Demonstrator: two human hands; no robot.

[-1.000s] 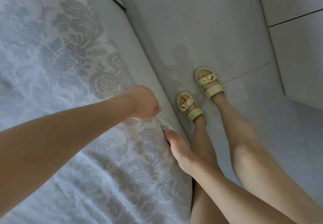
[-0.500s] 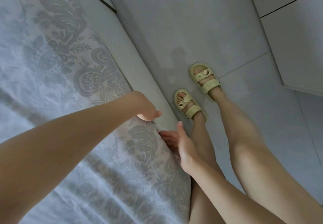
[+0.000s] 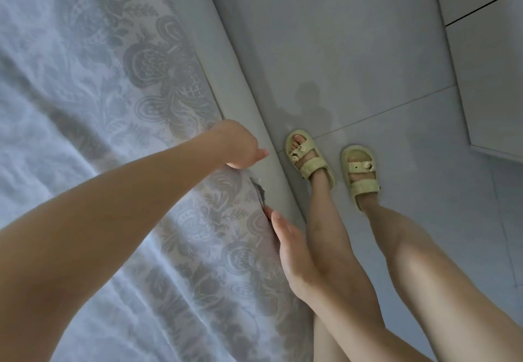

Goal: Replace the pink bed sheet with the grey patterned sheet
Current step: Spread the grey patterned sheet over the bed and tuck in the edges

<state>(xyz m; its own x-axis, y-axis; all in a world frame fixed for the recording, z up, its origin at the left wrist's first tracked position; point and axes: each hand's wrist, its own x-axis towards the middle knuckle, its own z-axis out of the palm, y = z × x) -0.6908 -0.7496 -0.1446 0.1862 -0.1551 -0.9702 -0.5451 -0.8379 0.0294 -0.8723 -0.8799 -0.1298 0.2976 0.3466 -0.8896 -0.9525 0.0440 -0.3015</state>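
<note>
Running top to lower-right, edge of grey patterned sheet (image 3: 158, 84).

Sheet (image 3: 141, 107) lying over the bed on the left, floor (image 3: 368, 64) running along the right.
The left hand (image 3: 240, 146) is reaching over the sheet's right edge; nearer the camera, the right hand (image 3: 291, 248) is lying against that edge. Both sandals (image 3: 308, 155) are standing on the floor just beside the bed side (image 3: 249, 124), a cabinet (image 3: 486, 78) farther right.
</note>
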